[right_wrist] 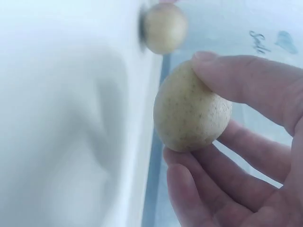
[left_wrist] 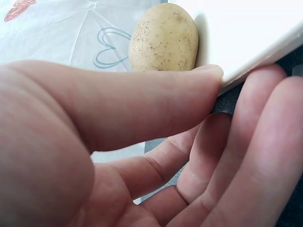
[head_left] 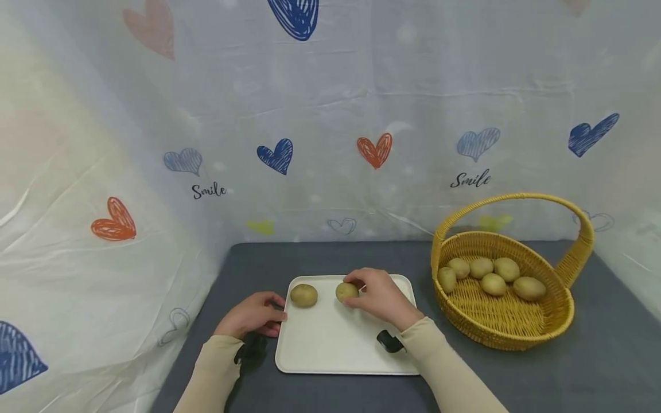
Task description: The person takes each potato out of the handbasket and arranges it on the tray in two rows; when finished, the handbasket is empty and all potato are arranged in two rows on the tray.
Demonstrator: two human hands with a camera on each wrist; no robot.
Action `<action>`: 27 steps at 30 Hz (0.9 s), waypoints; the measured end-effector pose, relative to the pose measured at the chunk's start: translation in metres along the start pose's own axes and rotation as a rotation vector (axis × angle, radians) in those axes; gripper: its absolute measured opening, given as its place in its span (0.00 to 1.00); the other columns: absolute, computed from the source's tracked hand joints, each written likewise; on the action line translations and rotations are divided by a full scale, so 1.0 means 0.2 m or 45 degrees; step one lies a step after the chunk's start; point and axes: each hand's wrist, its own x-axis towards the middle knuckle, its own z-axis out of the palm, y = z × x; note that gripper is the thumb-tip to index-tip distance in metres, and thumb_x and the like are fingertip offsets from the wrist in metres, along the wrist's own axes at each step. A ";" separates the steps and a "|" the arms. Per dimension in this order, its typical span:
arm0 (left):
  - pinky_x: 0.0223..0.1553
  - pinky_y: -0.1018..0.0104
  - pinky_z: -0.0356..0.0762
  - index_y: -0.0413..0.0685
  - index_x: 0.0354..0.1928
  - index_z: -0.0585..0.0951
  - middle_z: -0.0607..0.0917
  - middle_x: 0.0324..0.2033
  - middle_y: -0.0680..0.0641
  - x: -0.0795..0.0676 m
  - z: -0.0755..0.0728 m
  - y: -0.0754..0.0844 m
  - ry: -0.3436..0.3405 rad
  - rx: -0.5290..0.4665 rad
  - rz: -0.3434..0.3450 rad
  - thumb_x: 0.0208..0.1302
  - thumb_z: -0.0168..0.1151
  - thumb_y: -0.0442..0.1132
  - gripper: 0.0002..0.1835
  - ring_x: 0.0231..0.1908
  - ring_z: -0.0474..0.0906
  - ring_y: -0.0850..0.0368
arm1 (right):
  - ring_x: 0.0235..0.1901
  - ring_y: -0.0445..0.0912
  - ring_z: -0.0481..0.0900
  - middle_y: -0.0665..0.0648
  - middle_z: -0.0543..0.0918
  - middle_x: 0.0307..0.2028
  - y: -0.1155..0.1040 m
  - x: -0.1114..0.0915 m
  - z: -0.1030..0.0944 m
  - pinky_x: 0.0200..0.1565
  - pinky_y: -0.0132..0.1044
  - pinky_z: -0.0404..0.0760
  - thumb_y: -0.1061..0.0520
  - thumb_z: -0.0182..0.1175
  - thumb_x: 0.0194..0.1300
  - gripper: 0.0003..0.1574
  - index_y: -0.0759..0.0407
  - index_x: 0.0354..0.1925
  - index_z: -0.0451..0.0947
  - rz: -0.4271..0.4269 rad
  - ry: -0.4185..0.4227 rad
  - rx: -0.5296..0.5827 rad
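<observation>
The right grip (head_left: pixel 381 295) pinched a potato (head_left: pixel 346 292) at the frame's lower centre; the left grip (head_left: pixel 253 314) held a white tray (head_left: pixel 330 341).

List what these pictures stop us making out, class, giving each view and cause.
Head: near right corner of tray, hidden by right sleeve.
Head: rest of left sleeve, cut off by bottom edge.
Left wrist: one end of tray potato, hidden by left thumb.
Right wrist: markings of tray potato, blurred.
</observation>
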 end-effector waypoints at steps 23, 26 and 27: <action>0.32 0.60 0.91 0.37 0.57 0.81 0.86 0.29 0.43 0.00 0.02 0.02 0.003 0.024 -0.009 0.67 0.74 0.34 0.20 0.25 0.86 0.56 | 0.39 0.40 0.81 0.47 0.89 0.41 0.02 0.07 0.14 0.45 0.37 0.81 0.55 0.82 0.58 0.24 0.54 0.53 0.90 -0.028 -0.015 -0.080; 0.32 0.59 0.91 0.37 0.57 0.81 0.86 0.29 0.43 -0.01 0.01 0.01 0.005 0.020 -0.006 0.67 0.74 0.34 0.20 0.25 0.86 0.56 | 0.40 0.40 0.82 0.48 0.89 0.41 0.02 0.08 0.15 0.45 0.38 0.83 0.55 0.82 0.58 0.25 0.55 0.54 0.89 -0.038 -0.021 -0.080; 0.32 0.59 0.91 0.37 0.57 0.81 0.86 0.29 0.43 -0.01 0.01 0.01 0.005 0.020 -0.002 0.67 0.74 0.34 0.20 0.25 0.86 0.56 | 0.41 0.41 0.82 0.48 0.89 0.42 0.01 0.08 0.15 0.46 0.39 0.83 0.55 0.82 0.58 0.25 0.55 0.54 0.89 -0.042 -0.025 -0.080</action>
